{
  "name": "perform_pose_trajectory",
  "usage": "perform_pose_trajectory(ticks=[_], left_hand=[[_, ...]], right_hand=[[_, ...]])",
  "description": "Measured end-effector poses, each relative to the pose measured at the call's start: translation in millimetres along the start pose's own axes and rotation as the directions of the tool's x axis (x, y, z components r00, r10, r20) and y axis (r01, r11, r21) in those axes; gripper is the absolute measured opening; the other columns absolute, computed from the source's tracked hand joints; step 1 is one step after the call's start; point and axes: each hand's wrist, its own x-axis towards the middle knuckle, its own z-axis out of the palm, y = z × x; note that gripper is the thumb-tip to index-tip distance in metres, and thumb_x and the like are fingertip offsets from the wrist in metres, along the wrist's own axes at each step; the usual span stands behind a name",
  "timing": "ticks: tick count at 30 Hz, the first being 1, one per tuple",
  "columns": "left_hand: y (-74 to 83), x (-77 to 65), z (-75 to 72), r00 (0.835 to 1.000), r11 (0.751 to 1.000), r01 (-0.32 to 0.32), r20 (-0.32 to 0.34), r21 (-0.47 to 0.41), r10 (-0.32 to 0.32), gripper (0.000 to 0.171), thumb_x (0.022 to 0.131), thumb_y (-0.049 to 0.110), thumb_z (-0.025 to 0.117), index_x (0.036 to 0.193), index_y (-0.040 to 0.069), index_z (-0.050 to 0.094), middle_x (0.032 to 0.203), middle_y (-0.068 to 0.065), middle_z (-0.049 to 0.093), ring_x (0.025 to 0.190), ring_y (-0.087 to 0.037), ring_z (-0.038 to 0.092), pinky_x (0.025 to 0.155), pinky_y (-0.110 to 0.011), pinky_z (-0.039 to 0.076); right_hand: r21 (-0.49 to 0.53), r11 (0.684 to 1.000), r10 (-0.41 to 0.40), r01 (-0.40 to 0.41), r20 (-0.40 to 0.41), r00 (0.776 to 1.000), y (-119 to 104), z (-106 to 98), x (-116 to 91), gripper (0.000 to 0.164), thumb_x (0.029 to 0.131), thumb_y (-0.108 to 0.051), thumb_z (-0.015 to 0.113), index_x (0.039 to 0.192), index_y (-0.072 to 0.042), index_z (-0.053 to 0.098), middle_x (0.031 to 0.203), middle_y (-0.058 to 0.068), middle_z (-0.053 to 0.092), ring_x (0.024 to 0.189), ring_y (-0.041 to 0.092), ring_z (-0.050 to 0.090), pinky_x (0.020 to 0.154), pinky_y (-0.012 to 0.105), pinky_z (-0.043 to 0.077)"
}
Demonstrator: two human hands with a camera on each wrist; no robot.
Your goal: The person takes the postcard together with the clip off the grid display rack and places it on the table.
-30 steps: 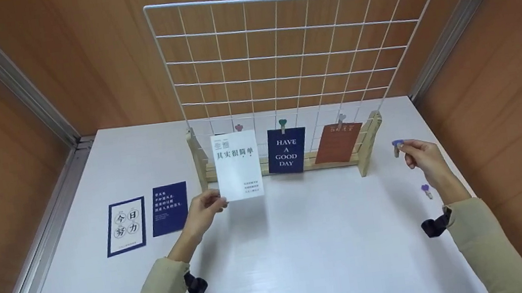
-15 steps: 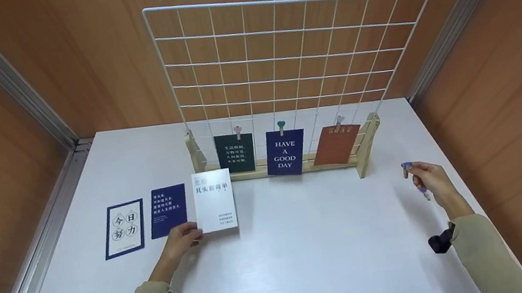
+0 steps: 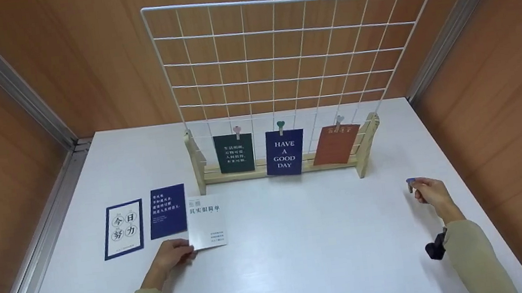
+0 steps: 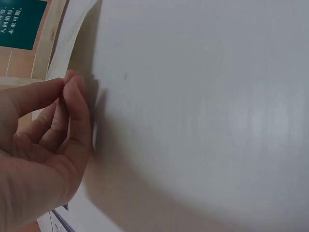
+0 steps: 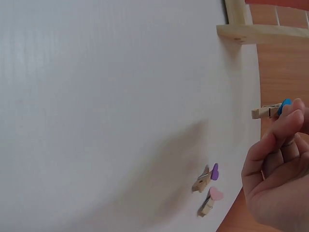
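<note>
A white card [image 3: 207, 225] with printed characters is pinched at its lower left corner by my left hand [image 3: 169, 258], right beside a blue card [image 3: 168, 211] on the table. The left wrist view shows that white card [image 4: 79, 41] edge-on and slightly bent, close over the tabletop, between thumb and fingers. Over at the right, my right hand [image 3: 434, 196] pinches a small wooden clothespin [image 5: 270, 111] by its blue heart end, its wooden tip pointing away from the fingers. A purple-heart clothespin [image 5: 204, 179] and a pink-heart clothespin [image 5: 209, 201] lie on the table below that hand.
At the back stands a white wire grid [image 3: 282, 56] in a wooden base [image 3: 198, 166]. Clipped low on it hang a green card [image 3: 234, 153], a navy card [image 3: 284, 152] and an orange card [image 3: 337, 144]. A blue-bordered card [image 3: 123, 229] lies far left. Wooden walls enclose the table.
My left hand has brought the white card down and left, from in front of the green card to beside the blue one. The right hand has moved lower, still pinching the clothespin.
</note>
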Motion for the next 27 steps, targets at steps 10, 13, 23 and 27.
perform_pose_trajectory(ticks=[10,13,23,27], left_hand=[[-1.4,3.2,-0.4,0.999,0.999,0.026,-0.047,0.038,-0.024,0.019,0.080,-0.001,0.058,0.095,-0.010,0.051,0.069,-0.013,0.061,0.057,-0.018,0.058,0.053,-0.028,0.049],[-1.6,4.7,1.4,0.997,0.994,0.035,-0.067,0.102,-0.028,0.019,0.079,0.003,0.060,0.093,-0.008,0.052,0.068,-0.011,0.061,0.057,-0.017,0.058,0.053,-0.028,0.048],[2.3,6.2,2.0,0.996,0.962,-0.007,-0.078,0.273,0.030,0.020,0.082,0.014,0.059,0.089,-0.004,0.053,0.067,-0.008,0.060,0.059,-0.017,0.058,0.054,-0.028,0.048],[4.9,4.2,-0.2,0.994,0.939,-0.031,-0.086,0.342,0.063,0.019,0.084,0.016,0.057,0.085,-0.003,0.055,0.065,-0.007,0.059,0.059,-0.017,0.057,0.055,-0.029,0.048]], right_hand=[[-0.106,0.994,0.025,-0.030,-0.046,0.999,23.7,-2.2,2.4,0.040,0.091,-0.015,0.044,0.120,0.014,0.042,0.070,0.002,0.054,0.058,0.007,0.049,0.054,0.023,0.044],[-0.130,0.990,0.053,-0.061,-0.058,0.997,29.4,-2.1,2.7,0.039,0.091,-0.017,0.046,0.118,0.011,0.044,0.073,0.003,0.054,0.060,0.008,0.049,0.054,0.023,0.044],[-0.177,0.980,0.070,-0.093,-0.131,0.989,40.0,-2.8,6.1,0.041,0.088,-0.020,0.049,0.115,0.011,0.049,0.072,0.000,0.052,0.061,0.009,0.047,0.052,0.021,0.042],[-0.130,0.985,0.095,-0.115,-0.152,0.984,38.0,-3.2,5.5,0.042,0.089,-0.021,0.048,0.117,0.010,0.047,0.073,0.000,0.053,0.062,0.008,0.048,0.052,0.020,0.043]])
